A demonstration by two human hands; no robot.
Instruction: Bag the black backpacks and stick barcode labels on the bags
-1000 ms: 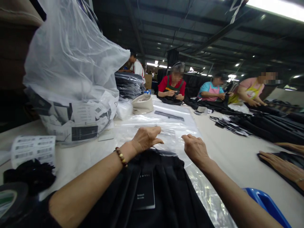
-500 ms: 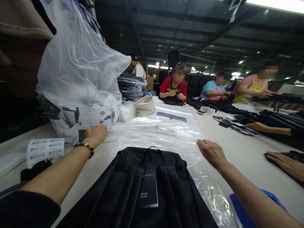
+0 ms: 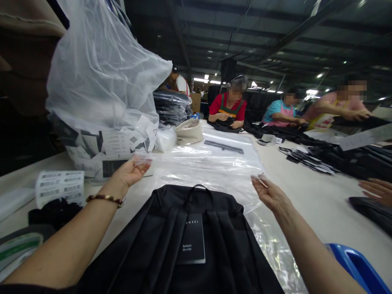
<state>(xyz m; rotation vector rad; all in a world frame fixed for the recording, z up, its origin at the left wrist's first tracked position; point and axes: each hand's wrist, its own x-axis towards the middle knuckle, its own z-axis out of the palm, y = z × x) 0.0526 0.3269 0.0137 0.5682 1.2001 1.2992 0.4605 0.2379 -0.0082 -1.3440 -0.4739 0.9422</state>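
A black backpack (image 3: 223,245) lies in front of me with its straps and top loop facing up. A black printed hang tag (image 3: 193,241) rests between the straps. Clear plastic bag film (image 3: 202,165) stretches across the table beyond the backpack and runs down its right side. My left hand (image 3: 134,168) pinches the film at the left, its fingertips slightly blurred. At the right, my right hand (image 3: 269,191) is closed on the film's other side, lifting it off the table. Whether any film lies over the backpack I cannot tell.
On the left stand a translucent sack of labels (image 3: 104,114) and a label roll (image 3: 59,185), with a tape roll (image 3: 21,249) nearer. A blue plastic object (image 3: 357,265) sits at lower right. Co-workers handle black fabric across the table; another person's hand (image 3: 376,190) is at right.
My left hand has moved right and now holds the film raised. My right hand has turned and lifted slightly with the film. The co-worker's hand at far right has risen from the black item.
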